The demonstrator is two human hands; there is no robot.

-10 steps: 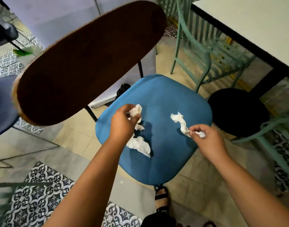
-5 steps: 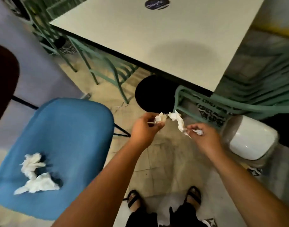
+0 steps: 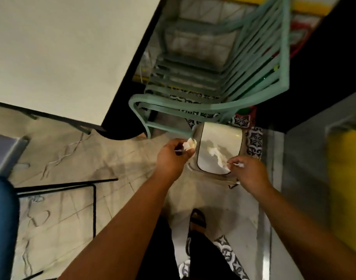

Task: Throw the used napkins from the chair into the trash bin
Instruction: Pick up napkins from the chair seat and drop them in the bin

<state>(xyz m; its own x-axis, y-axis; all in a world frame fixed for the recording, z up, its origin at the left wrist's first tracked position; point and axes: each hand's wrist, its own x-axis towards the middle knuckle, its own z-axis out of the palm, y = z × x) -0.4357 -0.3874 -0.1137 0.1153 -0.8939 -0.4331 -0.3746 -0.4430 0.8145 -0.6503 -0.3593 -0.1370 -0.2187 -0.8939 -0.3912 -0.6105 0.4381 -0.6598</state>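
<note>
Now the left hand point(image 3: 174, 156) is pinching a crumpled napkin point(image 3: 190, 144) between thumb and fingertips just beside the left rim of the white trash bin point(image 3: 229, 136), while the right hand point(image 3: 248, 173) is closing its fingers on a longer twisted napkin point(image 3: 217, 157) that is dangling over the bin's closed lid. Compared with half a second ago, both hands are now reaching over the bin instead of the open floor, and the blue chair point(image 3: 1, 219) is sliding to the far left edge.

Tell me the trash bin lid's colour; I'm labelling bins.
The trash bin lid is white, shown best in the head view, the only one.
</note>
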